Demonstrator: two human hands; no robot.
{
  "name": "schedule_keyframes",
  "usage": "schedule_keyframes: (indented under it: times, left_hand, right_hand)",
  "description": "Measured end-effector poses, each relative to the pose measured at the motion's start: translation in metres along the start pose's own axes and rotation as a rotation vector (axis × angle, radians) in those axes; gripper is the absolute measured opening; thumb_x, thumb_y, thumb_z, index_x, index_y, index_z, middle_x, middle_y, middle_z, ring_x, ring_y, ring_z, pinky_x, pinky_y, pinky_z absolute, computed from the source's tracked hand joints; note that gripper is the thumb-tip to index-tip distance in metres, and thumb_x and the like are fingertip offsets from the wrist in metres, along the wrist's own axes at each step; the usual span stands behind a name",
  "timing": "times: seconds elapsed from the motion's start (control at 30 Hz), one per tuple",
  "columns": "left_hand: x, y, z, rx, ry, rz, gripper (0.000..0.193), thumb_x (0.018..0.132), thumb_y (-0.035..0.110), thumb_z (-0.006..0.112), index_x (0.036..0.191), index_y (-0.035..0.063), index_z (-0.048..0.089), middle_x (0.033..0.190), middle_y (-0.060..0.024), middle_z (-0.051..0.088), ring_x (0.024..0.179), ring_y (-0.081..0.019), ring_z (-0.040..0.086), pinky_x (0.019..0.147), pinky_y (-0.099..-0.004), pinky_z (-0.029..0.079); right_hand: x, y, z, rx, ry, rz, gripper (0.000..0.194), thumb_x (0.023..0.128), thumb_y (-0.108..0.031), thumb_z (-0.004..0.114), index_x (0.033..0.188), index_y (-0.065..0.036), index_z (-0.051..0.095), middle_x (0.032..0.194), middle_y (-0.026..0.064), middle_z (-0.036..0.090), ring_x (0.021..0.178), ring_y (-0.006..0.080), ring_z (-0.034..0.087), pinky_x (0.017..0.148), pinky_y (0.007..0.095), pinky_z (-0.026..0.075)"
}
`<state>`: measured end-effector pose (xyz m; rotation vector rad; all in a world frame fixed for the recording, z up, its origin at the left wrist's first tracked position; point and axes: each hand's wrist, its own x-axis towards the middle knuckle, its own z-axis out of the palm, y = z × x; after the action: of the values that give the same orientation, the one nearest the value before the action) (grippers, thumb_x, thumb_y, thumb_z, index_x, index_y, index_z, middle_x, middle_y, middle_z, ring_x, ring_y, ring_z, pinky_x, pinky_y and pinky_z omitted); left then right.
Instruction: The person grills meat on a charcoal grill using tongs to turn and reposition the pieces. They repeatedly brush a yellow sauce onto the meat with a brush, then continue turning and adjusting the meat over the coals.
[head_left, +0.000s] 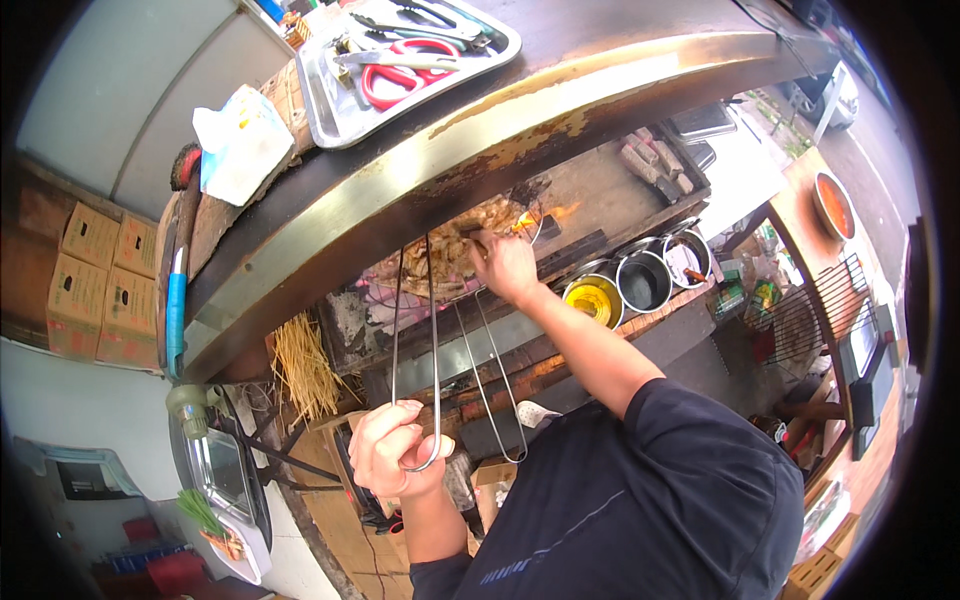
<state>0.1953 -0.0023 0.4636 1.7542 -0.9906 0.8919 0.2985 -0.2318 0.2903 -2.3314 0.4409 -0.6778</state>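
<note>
My left hand (401, 450) grips the bent end of a long U-shaped metal wire handle (433, 352), which runs up to the grill under the metal hood. My right hand (504, 262) reaches over the meat (435, 251), its fingers closed around a small dark object (472, 227) that I cannot make out. The meat lies spread over glowing coals, and a flame (529, 220) burns just right of it. A second U-shaped wire handle (495, 375) hangs out over the grill's front edge, between my arms.
Metal pots stand along the grill's front, one with yellow liquid (592, 301). Charcoal briquettes (651, 159) lie at the grill's far right. Above the hood's edge (405, 169) sits a metal tray (330, 135) with scissors and tongs. Skewers (304, 367) stand at the left.
</note>
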Motion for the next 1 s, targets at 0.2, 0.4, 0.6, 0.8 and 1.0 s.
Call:
schedule_keyframes:
  times: [0.2, 0.4, 0.6, 0.8, 1.0]
  left_hand:
    - [0.0, 0.004, 0.001, 0.05, -0.002, -0.006, 0.019, 0.08, 0.01, 0.069, 0.074, -0.0009, 0.054, 0.077, -0.0171, 0.065, 0.065, -0.024, 0.065, 0.056, -0.0302, 0.054]
    - [-0.003, 0.007, 0.002, 0.091, -0.016, 0.008, 0.017, 0.08, 0.011, 0.067, 0.074, -0.0005, 0.057, 0.076, -0.016, 0.066, 0.064, -0.0245, 0.065, 0.056, -0.0302, 0.053]
    - [-0.015, 0.009, 0.0, 0.098, -0.041, 0.008, 0.032, 0.085, 0.026, 0.073, 0.077, -0.0009, 0.058, 0.078, -0.0159, 0.067, 0.066, -0.0267, 0.066, 0.058, -0.0326, 0.054]
    - [-0.039, 0.014, -0.005, 0.117, -0.065, -0.059, 0.04, 0.083, 0.04, 0.077, 0.079, 0.0044, 0.06, 0.082, -0.0127, 0.07, 0.068, -0.0303, 0.068, 0.061, -0.0368, 0.057]
    - [-0.076, 0.036, -0.01, 0.229, -0.141, -0.166, 0.039, 0.085, 0.039, 0.075, 0.085, 0.002, 0.062, 0.093, -0.015, 0.071, 0.08, -0.0326, 0.068, 0.073, -0.0403, 0.057]
  right_hand:
    - [-0.02, -0.022, 0.009, 0.01, -0.033, -0.131, 0.022, 0.09, -0.028, 0.058, 0.089, -0.007, 0.065, 0.066, 0.0175, 0.066, 0.061, 0.036, 0.067, 0.057, 0.0471, 0.054]
    - [-0.039, -0.036, 0.005, 0.047, -0.085, -0.162, 0.021, 0.091, -0.028, 0.059, 0.091, -0.009, 0.067, 0.066, 0.0163, 0.066, 0.064, 0.0349, 0.068, 0.062, 0.0479, 0.055]
    - [-0.059, -0.005, -0.031, 0.003, -0.124, -0.144, 0.021, 0.089, -0.026, 0.062, 0.101, -0.01, 0.068, 0.076, 0.0147, 0.069, 0.069, 0.0328, 0.069, 0.062, 0.0453, 0.055]
    - [-0.068, 0.027, -0.06, 0.1, -0.095, -0.166, 0.021, 0.088, -0.023, 0.065, 0.104, -0.009, 0.068, 0.079, 0.0139, 0.069, 0.073, 0.0336, 0.069, 0.064, 0.0448, 0.056]
    - [-0.064, 0.051, -0.091, 0.344, 0.002, -0.202, 0.023, 0.089, -0.019, 0.067, 0.108, -0.006, 0.07, 0.09, 0.0171, 0.072, 0.078, 0.0337, 0.071, 0.069, 0.0408, 0.057]
